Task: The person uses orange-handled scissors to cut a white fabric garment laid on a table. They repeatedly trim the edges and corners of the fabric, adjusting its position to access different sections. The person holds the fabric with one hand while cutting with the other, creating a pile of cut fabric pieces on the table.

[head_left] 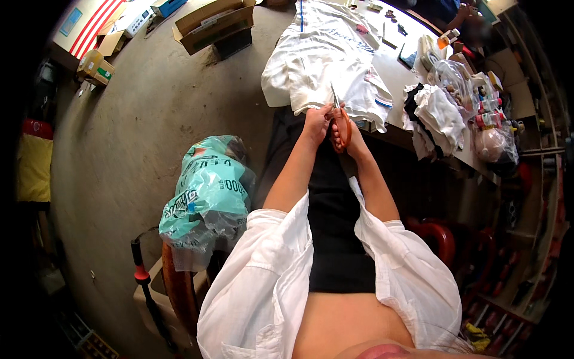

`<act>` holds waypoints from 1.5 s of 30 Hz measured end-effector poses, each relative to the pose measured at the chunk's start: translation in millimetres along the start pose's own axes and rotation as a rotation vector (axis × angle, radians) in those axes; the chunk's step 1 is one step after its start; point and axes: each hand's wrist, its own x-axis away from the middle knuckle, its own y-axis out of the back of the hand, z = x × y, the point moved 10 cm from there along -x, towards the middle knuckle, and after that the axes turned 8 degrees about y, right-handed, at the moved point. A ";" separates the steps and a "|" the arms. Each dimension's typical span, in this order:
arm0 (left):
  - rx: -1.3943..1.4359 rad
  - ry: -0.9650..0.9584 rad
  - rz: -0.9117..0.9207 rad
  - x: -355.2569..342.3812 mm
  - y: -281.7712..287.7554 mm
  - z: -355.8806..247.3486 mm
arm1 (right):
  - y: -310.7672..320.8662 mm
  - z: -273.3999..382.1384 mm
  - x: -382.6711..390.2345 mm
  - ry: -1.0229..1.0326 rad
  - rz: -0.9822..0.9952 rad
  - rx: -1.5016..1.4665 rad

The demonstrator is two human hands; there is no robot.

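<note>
A white garment (314, 57) with dark script and blue stripes lies spread at the table's near edge, its lower part bunched toward me. My left hand (317, 121) pinches the near edge of the white fabric, beside the scissors. My right hand (338, 135) is closed on orange-handled scissors (346, 127), whose metal blades point away from me over the fabric. How far the blades are open is too small to tell. Both hands are close together above my dark-clad lap. A pile of white and black cloth (439, 116) lies to their right on the table.
The table (394, 72) holds plastic-bagged items (448, 78), bottles and small objects. A person (454, 18) is beyond it. A teal plastic bag (206, 188) rests on a chair at my left. An open cardboard box (212, 27) stands farther back on the concrete floor (131, 119).
</note>
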 end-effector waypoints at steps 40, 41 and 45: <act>0.216 0.018 -0.095 -35.7 21.9 14.7 | -4.1 22.2 14.6 -0.181 0.118 -0.201; 0.246 0.031 -0.063 -34.6 15.9 14.3 | -4.0 22.1 14.5 -0.173 0.114 -0.200; 0.181 0.084 0.025 -39.9 14.6 18.7 | -13.9 27.8 13.1 -0.160 0.134 -0.224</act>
